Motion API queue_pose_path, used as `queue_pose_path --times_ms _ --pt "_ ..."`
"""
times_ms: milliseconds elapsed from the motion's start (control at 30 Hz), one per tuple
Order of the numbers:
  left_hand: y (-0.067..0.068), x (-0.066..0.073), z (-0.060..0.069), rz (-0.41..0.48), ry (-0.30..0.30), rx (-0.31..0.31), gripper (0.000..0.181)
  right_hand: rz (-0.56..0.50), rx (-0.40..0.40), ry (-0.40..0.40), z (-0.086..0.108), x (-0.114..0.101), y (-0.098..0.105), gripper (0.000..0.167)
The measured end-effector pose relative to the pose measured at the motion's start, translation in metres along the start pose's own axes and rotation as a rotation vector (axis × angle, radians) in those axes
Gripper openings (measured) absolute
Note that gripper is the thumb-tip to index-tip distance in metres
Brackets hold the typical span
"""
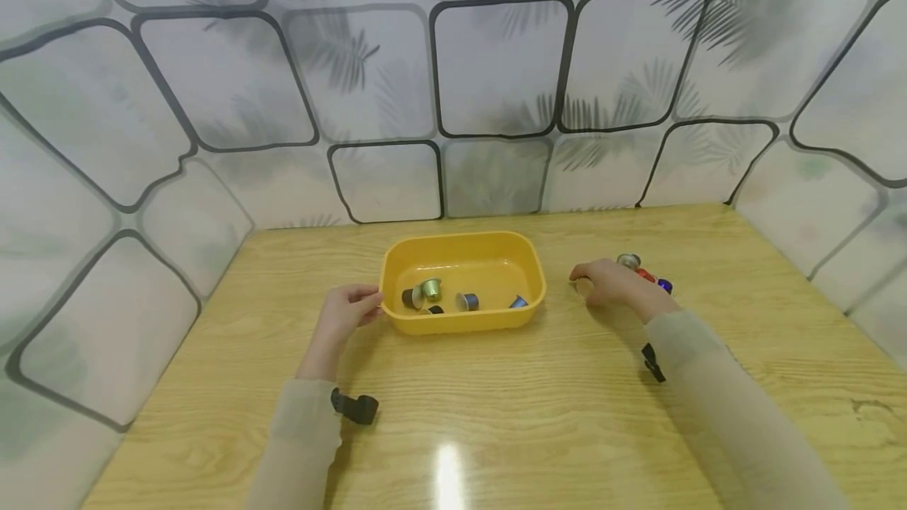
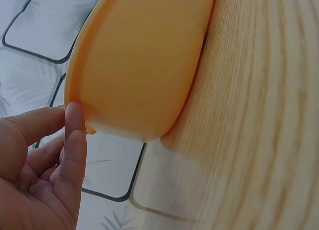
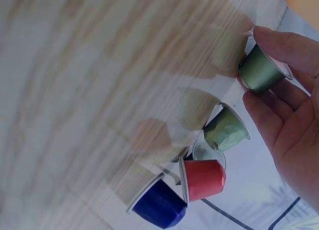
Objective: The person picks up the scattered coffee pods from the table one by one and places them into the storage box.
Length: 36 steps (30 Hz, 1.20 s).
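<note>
A yellow tray (image 1: 464, 325) stands on the table, holding several coffee capsules. Among them are a green capsule (image 1: 431, 290) and a dark blue capsule (image 1: 468, 302). My left hand (image 1: 342, 317) pinches the tray's left rim between thumb and fingers. To the right of the tray, my right hand (image 1: 612, 286) holds a green coffee capsule (image 3: 260, 70) by its sides, close to the tabletop. Beyond that hand lie loose capsules: a second green one (image 3: 227, 129), a red one (image 3: 203, 180) and a blue one (image 3: 159, 204). A pale round shape shows partly hidden behind the red one.
The wooden table (image 1: 425, 384) ends at a patterned fabric wall (image 1: 492, 179), which also rises at the left and right. Each wrist wears a black strap; the left one (image 1: 356, 408) shows more fully.
</note>
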<state>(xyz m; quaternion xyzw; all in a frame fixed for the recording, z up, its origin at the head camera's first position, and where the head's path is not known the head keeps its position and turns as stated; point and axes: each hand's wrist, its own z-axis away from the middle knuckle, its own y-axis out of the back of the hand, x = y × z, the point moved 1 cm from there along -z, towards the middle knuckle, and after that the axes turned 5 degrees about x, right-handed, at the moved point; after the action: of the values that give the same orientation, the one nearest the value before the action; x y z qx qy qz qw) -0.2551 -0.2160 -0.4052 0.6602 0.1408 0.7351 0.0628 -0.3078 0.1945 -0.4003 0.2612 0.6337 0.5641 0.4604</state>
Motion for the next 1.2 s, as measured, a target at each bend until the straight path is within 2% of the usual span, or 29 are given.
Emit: queue_pose_path --times_ms 167,667,967,1200 --pt "0.001 0.003 0.003 -0.018 -0.003 -0.012 0.034 -0.019 -0.008 -0.008 0.003 -0.004 0.002 0.043" --pt "0.0 0.003 0.003 -0.006 0.005 -0.002 0.033 0.0 0.025 0.052 0.003 -0.001 0.002 0.036" --pt "-0.001 0.002 0.003 0.003 0.01 -0.001 0.032 -0.132 0.069 -0.027 0.008 -0.002 0.009 0.044" --pt "0.0 0.003 0.003 -0.002 0.009 0.001 0.032 -0.118 0.162 0.067 0.01 -0.011 0.023 0.039"
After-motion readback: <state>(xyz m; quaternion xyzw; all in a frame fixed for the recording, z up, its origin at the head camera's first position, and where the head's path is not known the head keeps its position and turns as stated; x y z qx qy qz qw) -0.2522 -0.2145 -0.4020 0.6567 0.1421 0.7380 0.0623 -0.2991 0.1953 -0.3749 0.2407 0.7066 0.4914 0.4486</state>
